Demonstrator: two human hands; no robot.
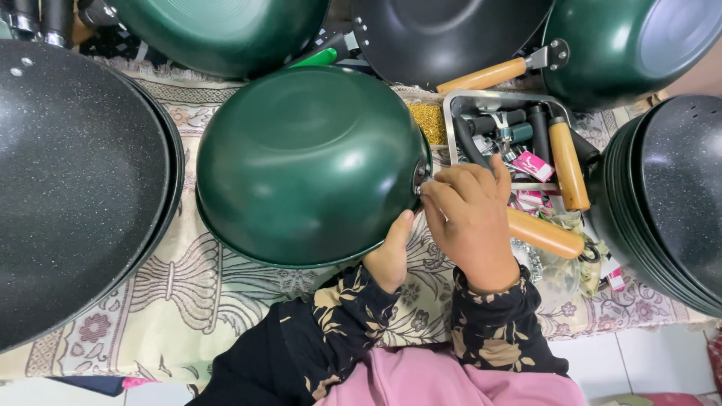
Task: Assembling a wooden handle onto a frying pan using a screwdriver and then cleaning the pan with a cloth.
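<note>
Item: green wok [308, 165], upturned, base facing the camera, lying on the patterned cloth [180, 286] that covers the bench, at the centre of the view.

Handle: wooden handle [543, 233], light brown, running out from the wok's right rim toward the lower right, where its metal bracket meets the pan wall.

Left hand [389, 259]: pressed against the lower right rim of the wok, thumb up along the edge, steadying the pan; the fingers are tucked under the rim and cannot be seen.

Right hand [470, 218]: curled over the joint of handle and rim, fingers bent close together at the bracket; whether they pinch a screw or small tool cannot be told.

Step in hand, as judged: fitting or fastening the handle at the bracket. The next move likely calls for a firm hold on the pan with fine work at the joint.

Nearby: metal tray [451, 113] of loose handles and small parts just right of the wok; stack of speckled black pans [75, 188] at left; another speckled stack [669, 203] at right; more green and black woks along the top.
</note>
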